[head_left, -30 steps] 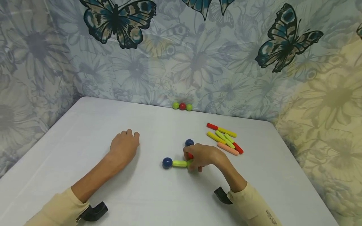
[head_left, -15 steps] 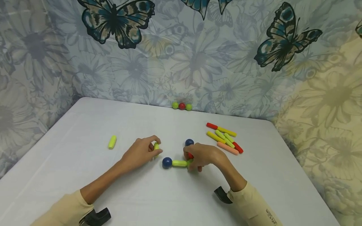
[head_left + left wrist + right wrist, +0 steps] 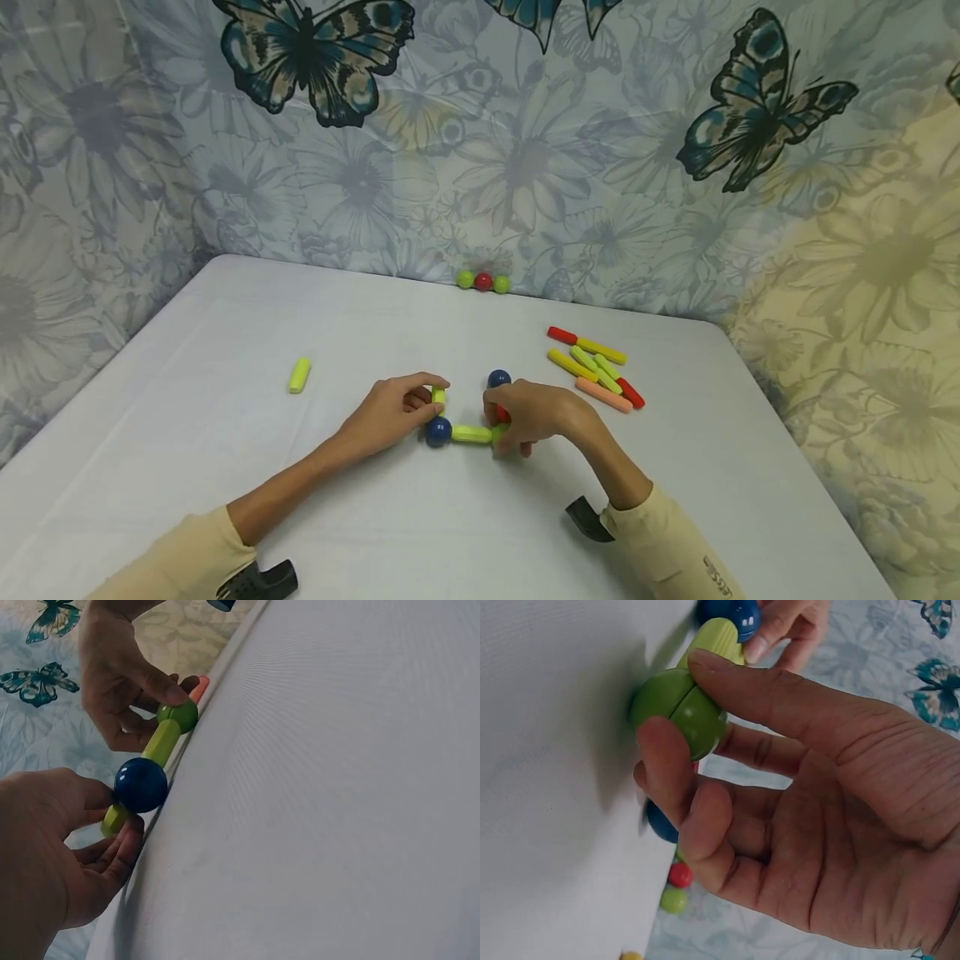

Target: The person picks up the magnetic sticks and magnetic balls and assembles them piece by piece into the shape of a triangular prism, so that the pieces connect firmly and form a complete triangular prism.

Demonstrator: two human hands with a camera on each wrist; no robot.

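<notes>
My left hand (image 3: 388,414) pinches a short lime-green stick (image 3: 439,400) between thumb and fingers, its near end right at a blue ball (image 3: 438,432). From that ball another lime-green stick (image 3: 471,434) runs across to a green ball (image 3: 679,709). My right hand (image 3: 542,408) holds the green ball, thumb on one side and fingers curled on the other. A red stick, mostly covered by the right hand, leads from there toward a second blue ball (image 3: 498,379). In the left wrist view, the held stick (image 3: 115,820) shows below the blue ball.
One loose lime-green stick (image 3: 299,376) lies on the white table (image 3: 360,533) at the left. Several red, yellow, lime and peach sticks (image 3: 604,397) are heaped at the right. At the back edge sit two green balls and a red ball (image 3: 483,282) in a row.
My left hand has moved right from the table's left side, bringing a lime-green stick to the blue ball. Another such stick came into view where it was. The right hand keeps its hold.
</notes>
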